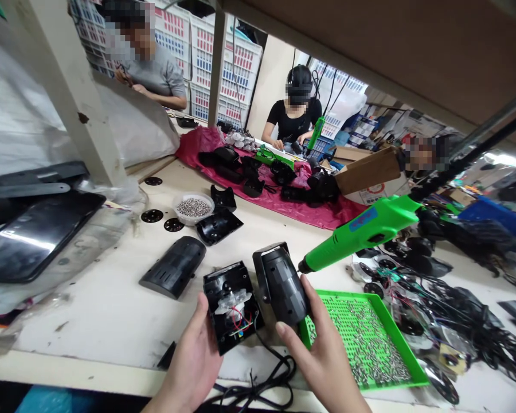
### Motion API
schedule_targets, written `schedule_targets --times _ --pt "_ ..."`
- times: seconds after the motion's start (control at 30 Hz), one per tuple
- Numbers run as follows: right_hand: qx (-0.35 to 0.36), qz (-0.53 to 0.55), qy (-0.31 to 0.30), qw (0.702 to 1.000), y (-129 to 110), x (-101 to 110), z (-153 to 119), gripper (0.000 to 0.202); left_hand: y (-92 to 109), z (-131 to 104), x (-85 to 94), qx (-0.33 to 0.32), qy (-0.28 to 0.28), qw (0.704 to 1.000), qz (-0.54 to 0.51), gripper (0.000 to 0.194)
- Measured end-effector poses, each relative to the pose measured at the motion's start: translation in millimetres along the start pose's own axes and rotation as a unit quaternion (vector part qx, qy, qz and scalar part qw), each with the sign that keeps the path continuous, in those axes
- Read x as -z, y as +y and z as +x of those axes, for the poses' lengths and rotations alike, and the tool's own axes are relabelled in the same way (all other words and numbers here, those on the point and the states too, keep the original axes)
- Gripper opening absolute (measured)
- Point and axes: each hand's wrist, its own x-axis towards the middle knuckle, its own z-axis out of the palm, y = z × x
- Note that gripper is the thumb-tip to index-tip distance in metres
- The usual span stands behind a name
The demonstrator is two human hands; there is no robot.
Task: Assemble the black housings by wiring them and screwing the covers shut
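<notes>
Left-lying shell: the ribbed black shell [174, 267] rests on the worktop [107, 304], left of both my hands and touched by neither; its long axis slants from near-left to far-right.
Screw bowl: the bowl of small metal parts [193, 207] stands beyond that shell, beside black curved pieces [219, 225].
Left hand: my left hand [193, 355] is closed on the open housing [232, 310], thumb along its left edge; the other fingers are hidden beneath.
Open housing: just right of my left thumb, hollow side up towards me, clear part and red wires showing; its long axis leans away and slightly left.
Gap: the open housing and the dark shell lie side by side, very near; I cannot tell whether they touch.
Dark shell: the dark shell [284, 284] has its rounded outside up, a bracket round its far end, its long axis running from far-left to near-right; my right hand is nearer.
Right hand: my right hand [322, 350] grips the dark shell's near end, thumb below, forefinger up its right side, spread only by its width.
Cable: the black cable [279, 367] lies looped between my wrists.
Green driver: the green driver [361, 232] slants in from the right, tip close by my forefinger; contact unclear.
Green tray: the green tray [413, 361] of screws sits right of my right hand, partly behind it.
</notes>
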Motion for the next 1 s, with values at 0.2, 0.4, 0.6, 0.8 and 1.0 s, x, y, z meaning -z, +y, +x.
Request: schedule_targets --times 0.2,0.4,0.6,0.8,1.0 --pt "-0.004 -0.001 0.002 1.000 5.8 -1.7 0.6 0.069 0.1 -0.2 -4.2 -0.026 0.030 0.999 0.032 0.035" --pt "-0.017 0.015 0.002 1.000 6.7 -0.9 -0.6 0.070 -4.1 -2.3 -7.1 -0.110 0.025 0.988 0.102 0.043" --pt "-0.029 0.031 0.006 0.999 6.5 -0.7 -2.8 0.069 -4.9 -1.3 -5.7 -0.115 0.028 0.988 0.098 0.041" --pt "-0.041 0.050 0.007 0.998 3.0 0.4 -3.9 0.069 -5.1 0.7 -7.7 -0.098 0.039 0.991 0.080 0.041" --pt "-0.039 0.079 0.008 0.996 -8.8 8.4 -8.8 0.068 -8.4 3.3 3.4 -0.039 -0.106 0.993 0.039 0.061"
